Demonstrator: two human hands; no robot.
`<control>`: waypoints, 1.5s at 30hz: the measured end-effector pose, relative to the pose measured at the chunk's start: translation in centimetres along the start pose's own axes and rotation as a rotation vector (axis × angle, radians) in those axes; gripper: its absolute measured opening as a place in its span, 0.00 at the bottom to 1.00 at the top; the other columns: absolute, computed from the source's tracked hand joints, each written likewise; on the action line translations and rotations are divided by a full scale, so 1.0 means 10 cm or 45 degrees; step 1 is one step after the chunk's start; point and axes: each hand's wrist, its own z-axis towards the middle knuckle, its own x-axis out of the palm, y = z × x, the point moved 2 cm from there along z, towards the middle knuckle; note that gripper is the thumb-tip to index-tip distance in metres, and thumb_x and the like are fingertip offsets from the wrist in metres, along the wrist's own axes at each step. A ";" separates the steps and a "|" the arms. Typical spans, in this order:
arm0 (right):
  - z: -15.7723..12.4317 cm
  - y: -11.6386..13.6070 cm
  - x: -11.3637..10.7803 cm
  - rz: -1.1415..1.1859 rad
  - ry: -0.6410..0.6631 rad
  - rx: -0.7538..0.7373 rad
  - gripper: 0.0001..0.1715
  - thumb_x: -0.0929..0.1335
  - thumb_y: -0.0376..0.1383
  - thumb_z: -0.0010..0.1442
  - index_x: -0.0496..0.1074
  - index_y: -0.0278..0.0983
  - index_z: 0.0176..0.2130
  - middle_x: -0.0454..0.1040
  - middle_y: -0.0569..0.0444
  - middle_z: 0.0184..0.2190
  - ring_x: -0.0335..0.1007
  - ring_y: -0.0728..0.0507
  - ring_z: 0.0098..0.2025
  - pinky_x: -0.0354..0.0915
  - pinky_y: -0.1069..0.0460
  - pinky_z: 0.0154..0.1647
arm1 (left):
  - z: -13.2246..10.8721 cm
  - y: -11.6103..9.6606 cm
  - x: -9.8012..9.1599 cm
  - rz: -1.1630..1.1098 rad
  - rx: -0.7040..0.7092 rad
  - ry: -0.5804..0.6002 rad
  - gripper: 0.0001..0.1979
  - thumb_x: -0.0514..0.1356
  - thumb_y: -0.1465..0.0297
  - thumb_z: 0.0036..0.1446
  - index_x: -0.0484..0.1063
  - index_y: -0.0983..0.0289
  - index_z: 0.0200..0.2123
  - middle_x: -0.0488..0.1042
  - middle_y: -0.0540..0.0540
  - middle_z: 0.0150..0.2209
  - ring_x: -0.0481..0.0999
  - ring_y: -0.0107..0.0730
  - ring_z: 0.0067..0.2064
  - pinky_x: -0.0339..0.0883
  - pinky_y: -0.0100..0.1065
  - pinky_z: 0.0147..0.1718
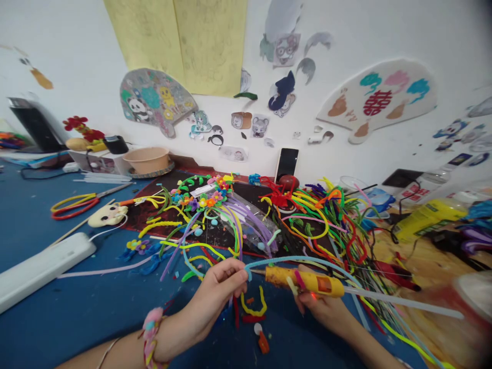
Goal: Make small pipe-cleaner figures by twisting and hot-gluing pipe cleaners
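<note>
1. Well, the left hand (219, 287) has thumb and fingertips pinched on the bent end of a blue stem (300, 260), held up over the table (126, 338); its length arcs above the gun (277, 277) to the right.
2. The right hand (326, 311) is curled around the gun from beneath. Some fingers are hidden, and I can't tell whether the trigger is squeezed.
3. The nozzle (259, 271) points at the pinched end, very close; from where I stand, contact is unclear.
4. To glue neatly, I'd keep that pinch steady and let the nozzle come to the stem, with a small dab only.
5. Those fingertips look too near the tip for comfort; sliding the grip back along the stem would be safer if the gun is hot.
6. I'd also mind the long stick (403, 300) poking from the gun's back, which could snag the loose stems (323, 225).
7. As for writing, the right fan (380, 97) bears a red double-happiness character. The yellow bottle (430, 218) and the white tag (203, 190) among the flowers (209, 200) carry print I can't read.
</note>
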 end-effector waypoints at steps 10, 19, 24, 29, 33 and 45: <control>0.02 0.04 0.00 -0.029 -0.020 -0.067 0.29 0.59 0.61 0.56 0.62 0.38 0.27 0.60 0.60 0.18 0.56 0.51 0.18 0.55 0.56 0.17 | -0.02 -0.01 0.00 -0.010 -0.025 -0.024 0.09 0.64 0.65 0.51 0.70 0.64 0.29 0.66 0.46 0.22 0.60 0.21 0.25 0.50 0.27 0.26; 0.04 0.08 -0.01 -0.089 -0.022 -0.115 0.31 0.59 0.60 0.57 0.61 0.38 0.21 0.59 0.59 0.19 0.55 0.51 0.18 0.55 0.56 0.16 | 0.00 -0.01 0.00 -0.044 0.003 -0.016 0.09 0.65 0.65 0.51 0.70 0.64 0.28 0.65 0.46 0.21 0.59 0.22 0.25 0.50 0.27 0.26; 0.04 0.09 -0.01 -0.124 -0.021 -0.148 0.32 0.58 0.60 0.57 0.61 0.38 0.20 0.59 0.59 0.19 0.56 0.51 0.19 0.55 0.56 0.17 | 0.00 0.00 -0.01 -0.036 0.013 -0.007 0.10 0.64 0.65 0.51 0.69 0.64 0.26 0.63 0.46 0.21 0.60 0.23 0.26 0.51 0.27 0.27; 0.04 0.09 -0.03 -0.187 -0.041 -0.180 0.30 0.59 0.59 0.58 0.61 0.38 0.22 0.60 0.58 0.20 0.58 0.50 0.20 0.56 0.54 0.20 | -0.01 -0.01 -0.01 -0.037 -0.003 -0.013 0.10 0.64 0.65 0.51 0.69 0.64 0.26 0.65 0.47 0.22 0.61 0.23 0.27 0.51 0.26 0.27; 0.01 0.00 -0.03 -0.030 -0.023 -0.132 0.27 0.60 0.59 0.57 0.61 0.39 0.27 0.60 0.60 0.19 0.57 0.51 0.18 0.55 0.55 0.18 | -0.01 -0.02 0.00 -0.038 -0.004 -0.014 0.10 0.65 0.65 0.51 0.69 0.64 0.26 0.64 0.47 0.22 0.61 0.23 0.27 0.52 0.26 0.28; 0.03 0.04 -0.01 0.043 -0.011 -0.066 0.28 0.62 0.60 0.55 0.60 0.39 0.26 0.60 0.61 0.19 0.56 0.51 0.18 0.54 0.56 0.16 | -0.01 -0.04 0.01 0.029 0.016 0.003 0.09 0.64 0.65 0.52 0.70 0.65 0.27 0.65 0.47 0.21 0.59 0.23 0.26 0.50 0.27 0.26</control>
